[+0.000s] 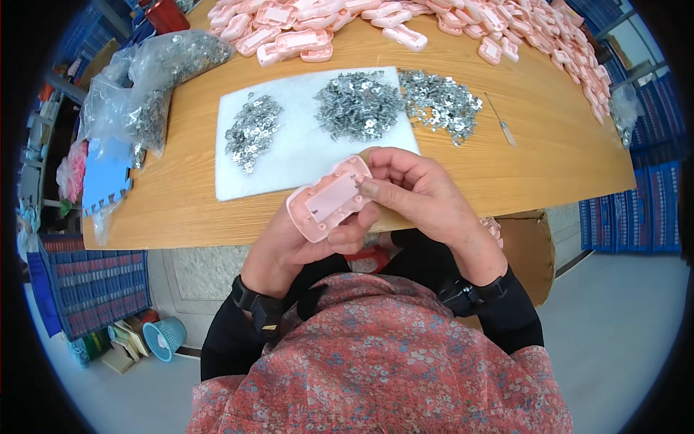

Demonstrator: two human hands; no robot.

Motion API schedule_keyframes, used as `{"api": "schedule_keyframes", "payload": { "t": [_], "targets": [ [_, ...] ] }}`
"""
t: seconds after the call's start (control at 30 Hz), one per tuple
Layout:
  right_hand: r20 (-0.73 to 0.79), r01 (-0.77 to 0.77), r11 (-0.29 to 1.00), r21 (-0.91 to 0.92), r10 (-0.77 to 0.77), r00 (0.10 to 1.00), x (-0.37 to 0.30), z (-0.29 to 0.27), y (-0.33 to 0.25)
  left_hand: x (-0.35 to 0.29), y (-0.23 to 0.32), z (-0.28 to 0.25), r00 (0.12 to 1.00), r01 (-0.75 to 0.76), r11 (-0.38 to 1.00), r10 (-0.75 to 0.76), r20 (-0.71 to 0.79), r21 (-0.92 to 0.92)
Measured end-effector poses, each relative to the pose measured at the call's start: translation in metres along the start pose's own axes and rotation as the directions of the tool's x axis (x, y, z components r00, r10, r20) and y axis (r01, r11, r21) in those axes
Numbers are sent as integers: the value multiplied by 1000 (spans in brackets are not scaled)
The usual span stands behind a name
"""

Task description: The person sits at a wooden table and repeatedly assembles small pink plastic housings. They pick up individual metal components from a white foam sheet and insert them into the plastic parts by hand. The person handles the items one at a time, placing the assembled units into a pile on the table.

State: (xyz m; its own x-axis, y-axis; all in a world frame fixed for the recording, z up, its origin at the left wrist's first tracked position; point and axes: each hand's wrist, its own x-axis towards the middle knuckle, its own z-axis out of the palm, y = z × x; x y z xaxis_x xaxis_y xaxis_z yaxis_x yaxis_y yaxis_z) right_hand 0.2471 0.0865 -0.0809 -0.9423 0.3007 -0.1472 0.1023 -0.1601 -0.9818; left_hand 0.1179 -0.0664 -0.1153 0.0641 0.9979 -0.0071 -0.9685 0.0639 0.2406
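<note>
A pink plastic housing (332, 198), shaped like a small toy car shell, is held hollow side up above the table's near edge. My left hand (293, 242) grips it from below, with fingers curled around its near side. At its upper right end, the thumb and fingers of my right hand (416, 189) are closed against the shell. A small dark metal piece shows at each end of the inner panel. Whether my right fingertips pinch another small part is hidden. Beyond my hands, piles of small metal contact plates (359, 106) lie on a white foam sheet (296, 148).
Many pink housings (303, 29) are heaped along the table's far side. More metal plates (442, 101) lie right of the foam, near a thin screwdriver-like tool (501, 121). Plastic bags of metal parts (137, 90) sit at left. A cardboard box (524, 253) stands below the table at right.
</note>
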Motion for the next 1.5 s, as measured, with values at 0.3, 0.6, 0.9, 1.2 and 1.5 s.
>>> {"api": "schedule_keyframes", "payload": {
  "t": [0.3, 0.6, 0.9, 1.2, 1.5],
  "targets": [
    [-226, -45, 999, 17, 48, 973, -105, -85, 0, 20, 6, 55, 937, 299, 655, -65, -343, 694],
    [-763, -304, 919, -250, 7, 647, -301, -228, 108, 77, 154, 34, 791, 399, -670, 597, 134, 626],
    [-796, -317, 838, -444, -206, 569, -263, -171, 91, 129, 221, -18, 842, 492, -752, 539, -19, 439],
    [-567, -188, 684, -705, -383, 729, -132, -137, 5, 96, 219, -2, 766, 546, -627, 642, -27, 556],
    [-410, -73, 676, -733, -354, 841, -38, -127, 8, 32, 87, 17, 861, 3, 733, 344, -375, 680]
  ]
}}
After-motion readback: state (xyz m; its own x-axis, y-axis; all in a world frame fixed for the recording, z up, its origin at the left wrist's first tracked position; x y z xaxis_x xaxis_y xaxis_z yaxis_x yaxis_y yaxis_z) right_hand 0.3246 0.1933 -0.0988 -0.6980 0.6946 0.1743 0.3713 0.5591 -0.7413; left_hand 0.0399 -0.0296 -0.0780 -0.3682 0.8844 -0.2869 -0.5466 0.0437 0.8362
